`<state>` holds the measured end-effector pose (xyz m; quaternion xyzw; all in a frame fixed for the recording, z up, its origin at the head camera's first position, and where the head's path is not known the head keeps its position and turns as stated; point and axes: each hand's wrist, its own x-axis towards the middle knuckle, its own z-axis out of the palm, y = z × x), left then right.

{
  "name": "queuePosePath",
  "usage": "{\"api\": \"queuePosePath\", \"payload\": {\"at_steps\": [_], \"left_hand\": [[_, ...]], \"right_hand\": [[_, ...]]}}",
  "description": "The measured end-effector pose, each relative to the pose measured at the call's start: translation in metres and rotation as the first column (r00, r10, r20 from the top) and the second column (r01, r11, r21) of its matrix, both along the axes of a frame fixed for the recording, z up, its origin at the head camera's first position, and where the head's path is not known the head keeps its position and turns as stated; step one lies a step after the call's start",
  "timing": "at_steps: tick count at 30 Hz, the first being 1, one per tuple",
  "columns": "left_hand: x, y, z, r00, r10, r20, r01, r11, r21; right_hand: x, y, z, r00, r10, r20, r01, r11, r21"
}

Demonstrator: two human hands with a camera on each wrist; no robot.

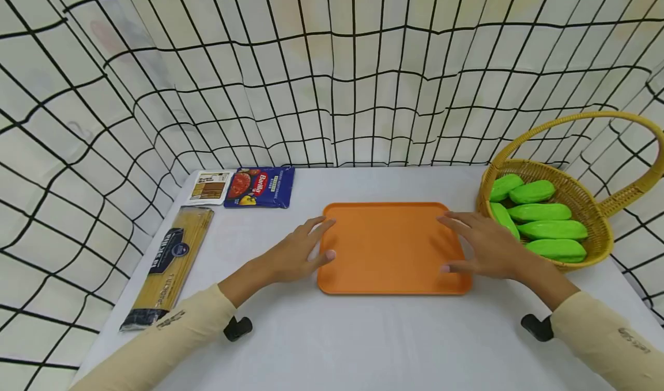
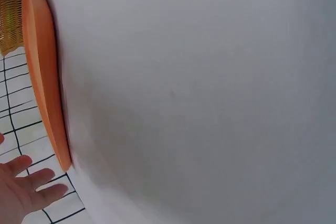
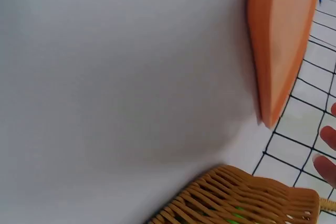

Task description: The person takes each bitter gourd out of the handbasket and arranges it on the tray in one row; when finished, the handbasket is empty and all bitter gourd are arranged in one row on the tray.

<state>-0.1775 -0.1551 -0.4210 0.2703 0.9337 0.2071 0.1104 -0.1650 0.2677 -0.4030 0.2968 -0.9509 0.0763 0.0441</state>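
Note:
An orange rectangular tray lies flat in the middle of the white table. At its left edge hovers my left hand, fingers spread and thumb apart, holding nothing. My right hand is over the tray's right end in a similar pose, its fingers extended. In the left wrist view the fingers appear apart from the tray's side. The right wrist view catches only some fingertips at its edge, with the tray beside them. Between the hands, the tray's surface is bare.
A tall-handled wicker basket with several green, ridged, elongated things stands right, close to my right hand. Along the left lie a spaghetti pack, a blue Barilla pouch and a white-edged flat pack. Black-gridded white cloth surrounds the table.

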Motion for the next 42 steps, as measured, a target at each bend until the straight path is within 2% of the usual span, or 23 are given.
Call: {"api": "queuePosePath", "payload": {"at_steps": [3, 5, 9, 12, 16, 20, 22, 24, 29, 32, 35, 42], "left_hand": [[-0.002, 0.0, 0.0, 0.994, 0.077, 0.081, -0.084, 0.993, 0.087], [-0.004, 0.0, 0.0, 0.981, 0.129, 0.144, -0.149, 0.979, 0.141], [-0.007, 0.002, -0.001, 0.935, 0.233, 0.267, -0.291, 0.935, 0.202], [-0.01, 0.004, -0.004, 0.893, 0.287, 0.346, -0.373, 0.902, 0.215], [-0.014, 0.007, -0.01, 0.85, 0.296, 0.436, -0.43, 0.868, 0.25], [-0.017, 0.01, -0.014, 0.821, 0.295, 0.489, -0.463, 0.845, 0.266], [-0.018, 0.011, -0.015, 0.81, 0.306, 0.5, -0.475, 0.842, 0.254], [-0.018, 0.013, -0.014, 0.802, 0.319, 0.506, -0.487, 0.839, 0.243], [-0.018, 0.015, -0.016, 0.798, 0.309, 0.517, -0.5, 0.818, 0.283], [-0.018, 0.015, -0.018, 0.795, 0.307, 0.524, -0.511, 0.804, 0.305], [-0.018, 0.014, -0.019, 0.798, 0.309, 0.518, -0.511, 0.803, 0.307], [-0.018, 0.015, -0.019, 0.793, 0.311, 0.524, -0.516, 0.801, 0.304]], "right_hand": [[0.0, 0.005, 0.013, 0.995, -0.061, 0.073, 0.065, 0.997, -0.05], [0.0, 0.01, 0.024, 0.984, -0.116, 0.139, 0.125, 0.99, -0.064], [-0.004, 0.026, 0.041, 0.955, -0.19, 0.228, 0.219, 0.97, -0.108], [-0.01, 0.039, 0.05, 0.95, -0.192, 0.246, 0.241, 0.952, -0.188], [-0.017, 0.058, 0.058, 0.944, -0.202, 0.262, 0.271, 0.926, -0.262], [-0.025, 0.077, 0.061, 0.924, -0.218, 0.313, 0.302, 0.92, -0.251], [-0.03, 0.085, 0.061, 0.911, -0.22, 0.348, 0.314, 0.919, -0.239], [-0.034, 0.091, 0.06, 0.903, -0.226, 0.366, 0.322, 0.919, -0.227], [-0.048, 0.103, 0.057, 0.893, -0.229, 0.386, 0.32, 0.928, -0.19], [-0.057, 0.107, 0.056, 0.874, -0.236, 0.424, 0.328, 0.932, -0.157], [-0.064, 0.11, 0.055, 0.845, -0.236, 0.48, 0.331, 0.936, -0.123], [-0.082, 0.118, 0.05, 0.748, -0.229, 0.624, 0.332, 0.942, -0.052]]}}
